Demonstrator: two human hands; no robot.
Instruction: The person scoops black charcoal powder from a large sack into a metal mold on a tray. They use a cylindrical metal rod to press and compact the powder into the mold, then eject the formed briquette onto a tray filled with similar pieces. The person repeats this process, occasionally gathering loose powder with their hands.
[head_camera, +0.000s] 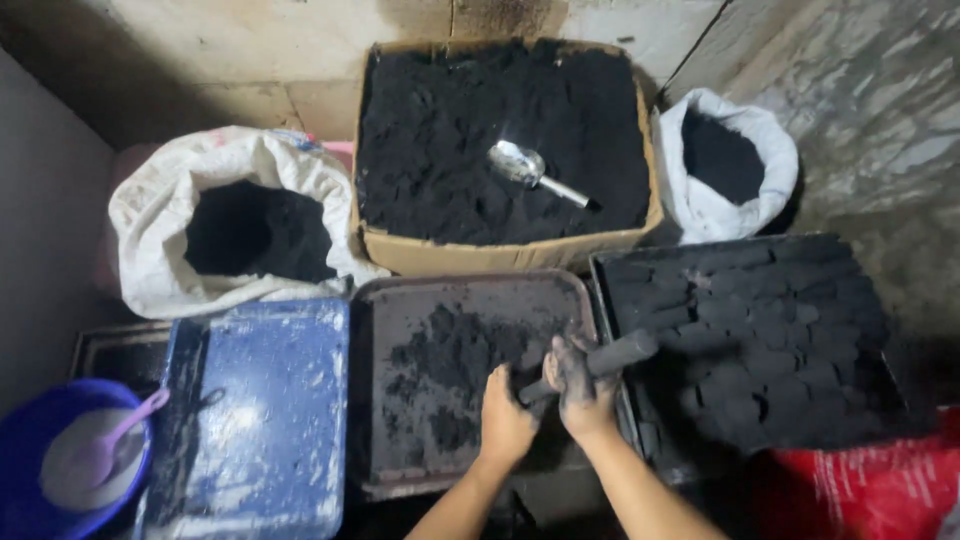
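Left hand (505, 420): I see it closed on the near end of the black charcoal stick (600, 360).
Right hand (580, 385): wrapped around the stick's middle, fingers clamped, palm blackened.
Stick position: held tilted over the gap between the dusty tray (400, 300) and the rack of finished sticks (770, 340), far end pointing at the rack.
Handling: my judgement is that even pressure along its length is needed, because it looks crumbly.
Nearby: cardboard box of black powder (500, 250), metal scoop (525, 167) lying in it.
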